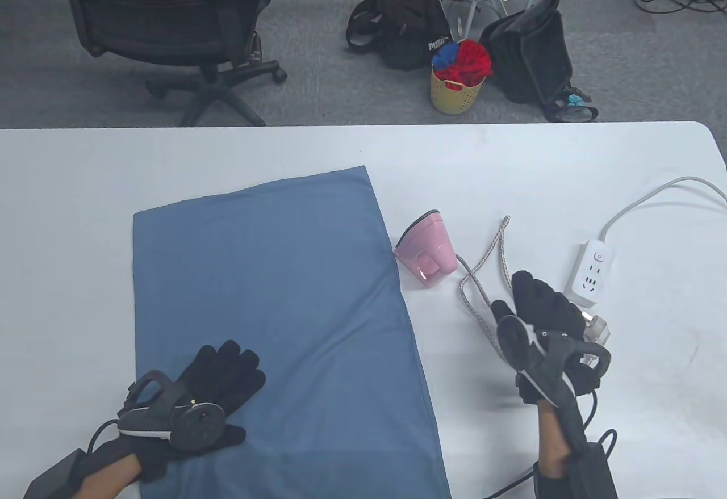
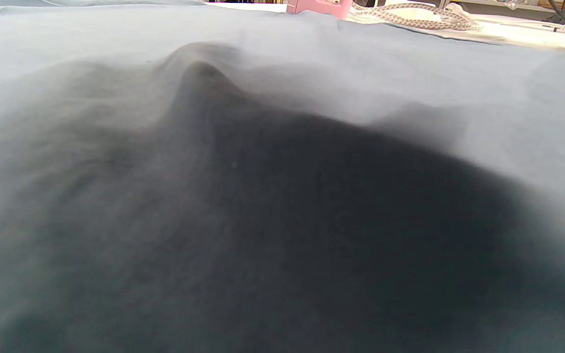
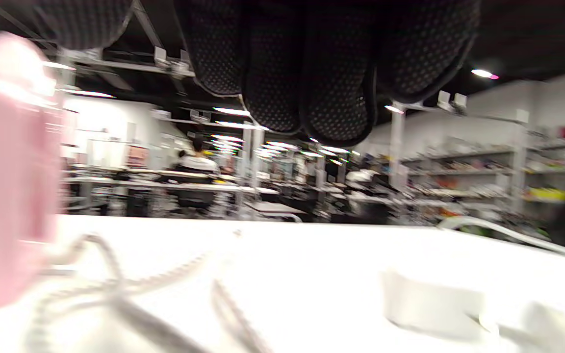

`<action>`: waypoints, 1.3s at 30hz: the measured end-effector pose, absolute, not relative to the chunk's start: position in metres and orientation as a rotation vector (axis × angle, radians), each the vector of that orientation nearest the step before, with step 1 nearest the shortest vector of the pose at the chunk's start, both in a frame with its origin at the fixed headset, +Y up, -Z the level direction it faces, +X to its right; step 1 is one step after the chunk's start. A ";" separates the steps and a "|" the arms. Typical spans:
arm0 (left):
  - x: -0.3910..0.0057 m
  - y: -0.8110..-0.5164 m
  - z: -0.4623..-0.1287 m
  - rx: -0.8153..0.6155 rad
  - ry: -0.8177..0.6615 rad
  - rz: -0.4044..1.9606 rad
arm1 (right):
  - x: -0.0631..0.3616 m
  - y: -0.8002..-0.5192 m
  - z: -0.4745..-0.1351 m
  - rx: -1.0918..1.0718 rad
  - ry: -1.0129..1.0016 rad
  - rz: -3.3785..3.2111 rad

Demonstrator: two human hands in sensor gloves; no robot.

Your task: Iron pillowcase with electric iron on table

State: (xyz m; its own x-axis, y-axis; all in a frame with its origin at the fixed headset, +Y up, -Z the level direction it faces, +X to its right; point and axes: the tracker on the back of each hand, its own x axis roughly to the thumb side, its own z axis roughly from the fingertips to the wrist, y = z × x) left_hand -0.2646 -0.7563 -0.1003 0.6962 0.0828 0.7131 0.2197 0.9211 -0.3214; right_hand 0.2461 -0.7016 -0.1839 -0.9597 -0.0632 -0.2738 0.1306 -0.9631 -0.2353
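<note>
A blue pillowcase [image 1: 278, 317] lies flat on the white table [image 1: 170, 158]. My left hand [image 1: 227, 371] rests flat on its near left corner, fingers spread. The left wrist view shows only cloth [image 2: 410, 88] in close-up. A small pink iron [image 1: 427, 250] sits just right of the pillowcase, with its braided cord [image 1: 483, 272] looping across the table. My right hand [image 1: 525, 294] hovers over the cord, right of the iron, and holds nothing. In the blurred right wrist view its fingers [image 3: 307, 73] hang straight, with the iron [image 3: 8, 171] at the left.
A white power strip [image 1: 592, 273] with its grey cable lies at the right. The iron's white plug [image 1: 596, 328] lies loose beside my right hand, out of the strip. Beyond the table's far edge are an office chair, bags and a yellow basket.
</note>
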 end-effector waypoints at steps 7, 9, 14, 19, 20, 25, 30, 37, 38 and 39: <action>-0.265 -0.757 -0.101 -0.407 -0.801 -0.080 | 0.317 -0.734 -0.187 0.963 0.048 -2.850; -0.265 -0.757 -0.101 -0.414 -0.800 -0.082 | 0.331 -0.747 -0.187 1.038 -0.077 -2.850; -0.265 -0.756 -0.101 -0.412 -0.797 -0.087 | 0.332 -0.769 -0.196 1.006 -0.225 -2.869; -0.267 -0.757 -0.102 -0.423 -0.788 -0.087 | 0.333 -0.769 -0.196 1.023 -0.226 -2.891; -0.267 -0.757 -0.102 -0.425 -0.786 -0.090 | 0.333 -0.768 -0.196 1.032 -0.223 -2.880; -0.267 -0.756 -0.103 -0.430 -0.780 -0.086 | 0.328 -0.768 -0.198 1.028 -0.332 -2.776; -0.268 -0.757 -0.104 -0.434 -0.778 -0.085 | 0.328 -0.762 -0.196 1.009 -0.298 -2.835; -0.269 -0.757 -0.105 -0.440 -0.771 -0.085 | 0.333 -0.703 -0.183 1.037 0.202 -3.073; -0.269 -0.757 -0.105 -0.441 -0.772 -0.083 | 0.334 -0.698 -0.184 1.040 0.241 -3.115; -0.269 -0.757 -0.105 -0.441 -0.771 -0.083 | 0.336 -0.696 -0.188 1.034 0.202 -3.133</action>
State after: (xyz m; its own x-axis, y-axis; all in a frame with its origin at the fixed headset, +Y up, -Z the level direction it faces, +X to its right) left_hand -0.2690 -0.7573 -0.1051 0.7187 0.0861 0.6900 0.2317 0.9060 -0.3543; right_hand 0.3361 -0.6960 -0.1876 -0.7921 0.1926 -0.5791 -0.1167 -0.9792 -0.1660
